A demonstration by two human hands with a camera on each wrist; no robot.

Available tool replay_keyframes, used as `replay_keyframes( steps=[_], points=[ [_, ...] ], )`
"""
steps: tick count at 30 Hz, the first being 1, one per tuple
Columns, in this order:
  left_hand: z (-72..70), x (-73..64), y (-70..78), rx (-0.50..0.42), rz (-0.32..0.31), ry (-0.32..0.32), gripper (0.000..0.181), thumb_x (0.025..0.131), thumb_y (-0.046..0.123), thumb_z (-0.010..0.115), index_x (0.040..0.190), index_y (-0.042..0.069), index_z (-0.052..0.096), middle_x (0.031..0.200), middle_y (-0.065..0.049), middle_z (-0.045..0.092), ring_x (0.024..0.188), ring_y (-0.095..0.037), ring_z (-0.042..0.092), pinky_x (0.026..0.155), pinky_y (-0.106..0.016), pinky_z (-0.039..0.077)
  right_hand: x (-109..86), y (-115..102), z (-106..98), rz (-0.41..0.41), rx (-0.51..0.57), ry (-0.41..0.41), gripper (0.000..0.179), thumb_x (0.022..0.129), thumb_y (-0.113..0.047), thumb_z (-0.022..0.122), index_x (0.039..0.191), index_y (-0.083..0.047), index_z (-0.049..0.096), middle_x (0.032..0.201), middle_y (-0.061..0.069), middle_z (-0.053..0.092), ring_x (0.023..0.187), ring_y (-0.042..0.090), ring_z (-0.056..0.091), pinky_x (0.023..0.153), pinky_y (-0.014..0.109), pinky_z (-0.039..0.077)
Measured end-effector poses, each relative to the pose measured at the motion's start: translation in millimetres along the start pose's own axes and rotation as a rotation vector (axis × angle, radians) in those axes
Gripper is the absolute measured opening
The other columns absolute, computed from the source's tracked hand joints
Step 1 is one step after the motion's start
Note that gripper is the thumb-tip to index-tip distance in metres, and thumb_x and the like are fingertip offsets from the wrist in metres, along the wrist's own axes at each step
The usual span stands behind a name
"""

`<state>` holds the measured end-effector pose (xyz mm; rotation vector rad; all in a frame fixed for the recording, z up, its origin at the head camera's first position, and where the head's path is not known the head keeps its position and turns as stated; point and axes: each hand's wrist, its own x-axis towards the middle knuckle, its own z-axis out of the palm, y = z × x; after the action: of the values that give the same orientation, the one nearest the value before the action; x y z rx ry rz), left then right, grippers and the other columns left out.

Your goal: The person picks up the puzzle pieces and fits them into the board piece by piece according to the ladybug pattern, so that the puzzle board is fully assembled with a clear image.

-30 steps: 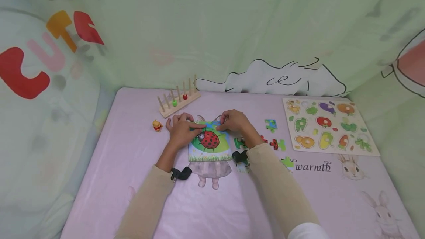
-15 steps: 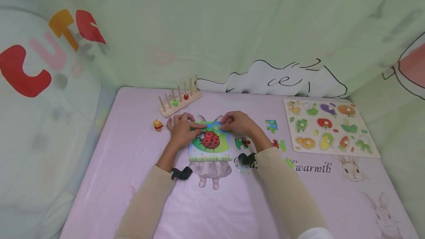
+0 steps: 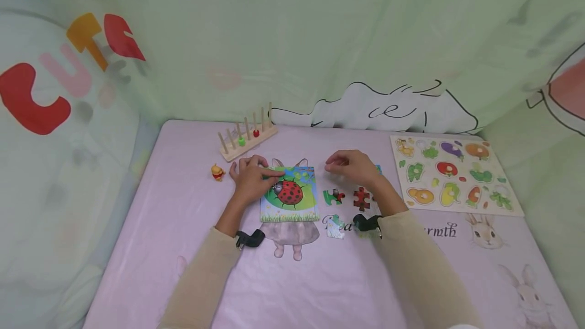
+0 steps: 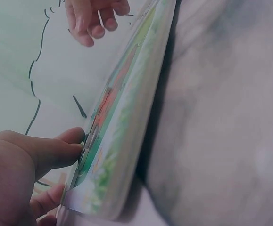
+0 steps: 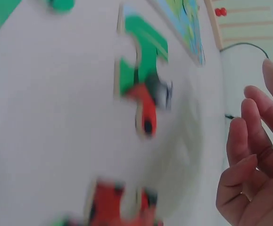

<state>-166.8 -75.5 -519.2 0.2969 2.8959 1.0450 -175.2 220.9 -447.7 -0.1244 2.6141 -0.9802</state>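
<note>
A square ladybug jigsaw puzzle in its board (image 3: 290,217) lies on the pink tablecloth in front of me. My left hand (image 3: 250,182) holds its upper left side: the thumb lies over the picture, and in the left wrist view the other fingers (image 4: 51,200) bend at the board's edge. My right hand (image 3: 354,165) hovers to the right of the board with nothing between its loosely bent fingers. Below it lie loose pieces: a green one with a ladybug head (image 5: 145,61), a red spotted one (image 3: 361,198) and a pale grassy one (image 3: 335,228). The right forearm hides others.
A wooden peg rack (image 3: 249,143) with a green and a red bead stands at the back left. Beside my left hand is a small yellow bear figure (image 3: 217,172). A vegetable peg puzzle (image 3: 457,175) lies at the right. Cloth curtains (image 3: 297,39) rise behind the table.
My right hand has left the board's upper right corner and moved right, uncovering the blue leafy corner and the loose pieces near the board. The left hand has stayed in place.
</note>
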Motion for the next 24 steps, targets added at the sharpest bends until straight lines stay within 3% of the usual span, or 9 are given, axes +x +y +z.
replay_keyframes(
  steps=[12,24],
  points=[
    [-0.4,-0.2,0.0,-0.008,0.015,0.008,0.014,0.093,0.035,0.075,0.105,0.036,0.081,0.115,-0.001,0.054,0.124,-0.035,0.035,0.115,-0.069,-0.003,-26.2,38.3,-32.0,0.032,-0.141,0.138,0.038,0.100,-0.043,0.064,0.122,-0.013,0.071,0.108,0.012,0.067,0.099,0.028,0.057,0.077,0.035,0.047],
    [-1.4,1.1,-3.2,-0.007,0.005,-0.004,0.015,0.093,0.035,0.075,0.106,0.037,0.081,0.116,-0.001,0.053,0.128,-0.036,0.033,0.115,-0.069,-0.004,-36.7,77.2,-46.9,0.096,-0.174,0.167,0.043,0.096,-0.043,0.070,0.124,-0.009,0.070,0.110,0.015,0.066,0.103,0.033,0.060,0.075,0.034,0.046]
  ],
)
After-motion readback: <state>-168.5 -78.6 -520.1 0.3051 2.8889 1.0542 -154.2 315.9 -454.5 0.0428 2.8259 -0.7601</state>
